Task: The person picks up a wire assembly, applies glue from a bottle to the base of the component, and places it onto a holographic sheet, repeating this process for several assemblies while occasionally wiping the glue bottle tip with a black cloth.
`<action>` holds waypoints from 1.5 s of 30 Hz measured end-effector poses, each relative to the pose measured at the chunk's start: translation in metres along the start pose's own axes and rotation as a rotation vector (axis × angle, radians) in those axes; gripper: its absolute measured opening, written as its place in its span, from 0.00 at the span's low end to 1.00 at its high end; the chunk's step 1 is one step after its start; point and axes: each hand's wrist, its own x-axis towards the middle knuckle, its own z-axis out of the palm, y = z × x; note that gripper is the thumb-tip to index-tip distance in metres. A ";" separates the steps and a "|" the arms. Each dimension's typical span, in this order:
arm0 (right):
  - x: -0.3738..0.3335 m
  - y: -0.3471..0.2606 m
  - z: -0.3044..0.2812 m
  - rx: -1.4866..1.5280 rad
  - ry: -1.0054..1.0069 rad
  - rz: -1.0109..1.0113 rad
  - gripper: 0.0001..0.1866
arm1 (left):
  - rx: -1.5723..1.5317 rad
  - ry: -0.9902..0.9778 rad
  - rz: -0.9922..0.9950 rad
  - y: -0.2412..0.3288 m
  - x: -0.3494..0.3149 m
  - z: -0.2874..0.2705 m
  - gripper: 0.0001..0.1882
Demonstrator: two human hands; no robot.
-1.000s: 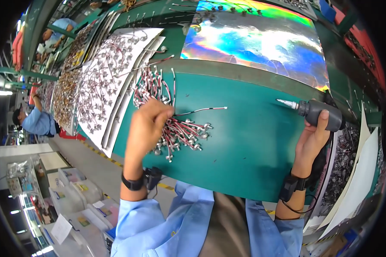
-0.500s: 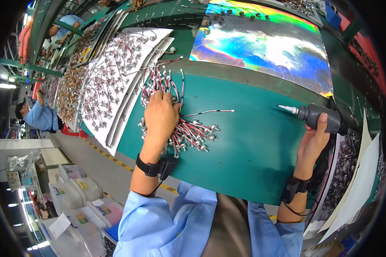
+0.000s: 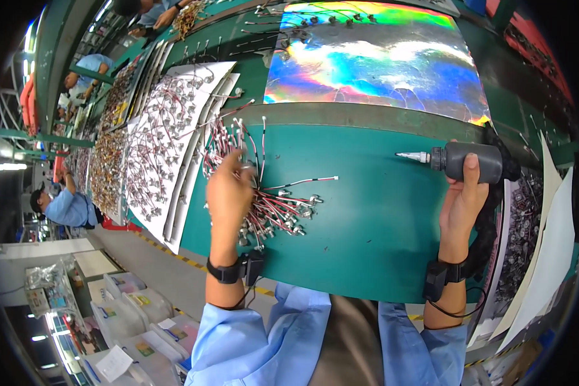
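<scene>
My left hand [image 3: 230, 196] is over a bundle of red, black and white wires with small metal parts [image 3: 278, 215], on the green table mat [image 3: 360, 212]. Its fingers are curled and slightly blurred; a small greyish thing shows by the fingertips, but I cannot make out what they pinch. White connector ends [image 3: 226, 134] stick up beyond the hand. One single wire lead [image 3: 302, 183] lies apart, pointing right. My right hand [image 3: 462, 199] is closed around a dark squeeze bottle [image 3: 473, 162], held sideways above the mat, its pale pointed nozzle facing left.
White boards [image 3: 167, 128] covered with wired parts are stacked at the left. A shiny rainbow-reflecting sheet [image 3: 373, 64] lies beyond the mat. Trays of small dark parts [image 3: 524, 225] stand at the right. Plastic bins [image 3: 122, 315] sit at the lower left; other people [image 3: 67, 206] work further off.
My left hand has drawn slightly back toward me relative to the wires, its fingers still curled. The bottle remains in my right hand. The whole view has shifted a little.
</scene>
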 end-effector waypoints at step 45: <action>-0.025 0.008 0.004 -0.038 -0.253 -0.145 0.38 | -1.503 -0.359 -0.260 0.109 -0.038 0.070 0.10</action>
